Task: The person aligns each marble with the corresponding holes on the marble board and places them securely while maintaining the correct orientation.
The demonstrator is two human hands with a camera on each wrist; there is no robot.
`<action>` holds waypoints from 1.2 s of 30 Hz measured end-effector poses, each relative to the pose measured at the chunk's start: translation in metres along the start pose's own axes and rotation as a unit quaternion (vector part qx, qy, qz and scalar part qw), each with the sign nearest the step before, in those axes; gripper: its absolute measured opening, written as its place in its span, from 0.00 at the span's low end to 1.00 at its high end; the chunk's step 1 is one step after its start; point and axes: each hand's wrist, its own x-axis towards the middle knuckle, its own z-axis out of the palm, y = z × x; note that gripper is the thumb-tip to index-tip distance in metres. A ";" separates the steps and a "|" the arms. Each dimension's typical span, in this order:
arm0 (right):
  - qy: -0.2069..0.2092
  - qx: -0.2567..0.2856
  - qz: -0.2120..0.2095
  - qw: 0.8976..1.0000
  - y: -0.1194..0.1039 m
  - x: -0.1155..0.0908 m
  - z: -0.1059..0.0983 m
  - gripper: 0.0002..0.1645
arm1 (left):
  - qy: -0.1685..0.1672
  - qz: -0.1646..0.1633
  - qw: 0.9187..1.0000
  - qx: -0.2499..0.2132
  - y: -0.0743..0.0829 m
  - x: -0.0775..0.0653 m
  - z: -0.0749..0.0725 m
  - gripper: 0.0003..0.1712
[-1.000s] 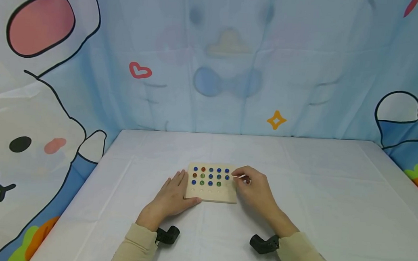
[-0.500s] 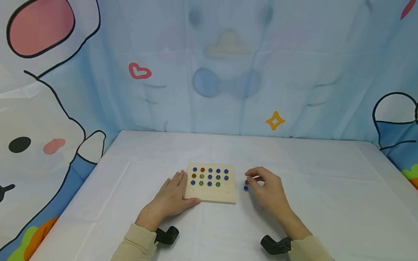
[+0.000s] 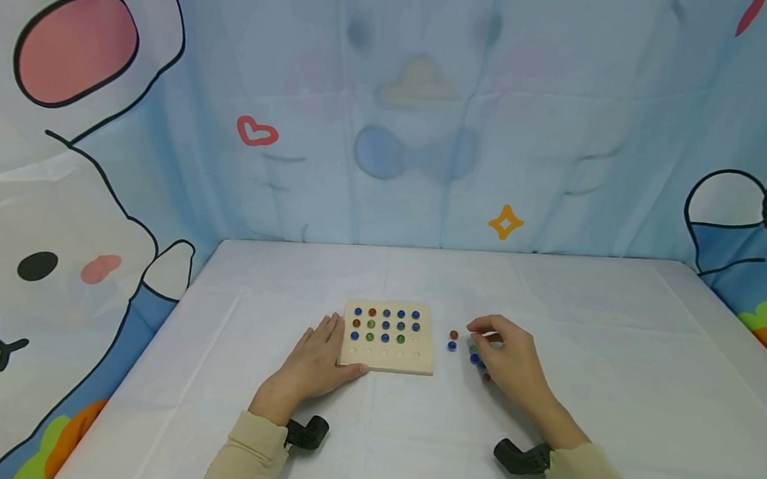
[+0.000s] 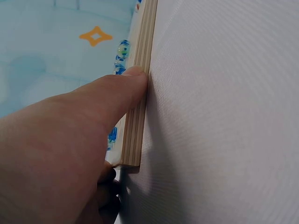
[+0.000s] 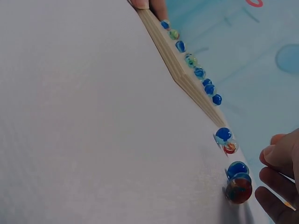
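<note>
A pale wooden board point(image 3: 385, 355) lies on the white table. Glass marbles sit in its dimples: two full rows, then a third row with its right-end dimple bare. My left hand point(image 3: 315, 361) rests along the board's left edge with straight fingers; its thumb point(image 4: 117, 88) presses the front edge. Right of the board, my right hand point(image 3: 507, 356) hovers over loose marbles, fingers bent and thumb apart from the index finger, with no marble visible between them. A green marble point(image 3: 473, 349), a blue marble point(image 3: 474, 359) and a reddish-brown marble point(image 5: 239, 191) lie close to it, partly hidden.
A red marble point(image 3: 453, 335) and another blue marble point(image 3: 452, 346) lie between the board and my right hand. The board's front row of dimples holds no marbles. A blue cartoon curtain point(image 3: 562, 170) hangs behind the table point(image 3: 616, 345).
My right hand has moved from the board's right edge rightward to the loose marbles, bringing several of them into sight. The left hand and the board have stayed put.
</note>
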 end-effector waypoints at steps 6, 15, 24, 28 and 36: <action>-0.025 0.042 0.026 0.998 0.005 -0.007 -0.002 0.09 | 0.000 0.000 1.000 -0.003 0.000 -0.001 0.000 0.55; -0.042 0.047 0.032 0.998 0.012 -0.009 0.000 0.08 | 0.002 0.004 1.000 -0.005 0.000 -0.002 0.000 0.54; -0.056 0.033 0.031 0.997 0.012 -0.010 -0.001 0.09 | 0.001 0.002 1.000 -0.001 0.000 -0.001 -0.001 0.55; -0.059 0.021 0.031 0.998 0.012 -0.010 -0.001 0.09 | 0.000 0.001 1.000 0.000 0.001 -0.001 -0.001 0.55; -0.063 0.014 0.033 0.997 0.014 -0.009 0.000 0.10 | -0.001 -0.001 1.000 -0.003 0.000 -0.001 -0.001 0.55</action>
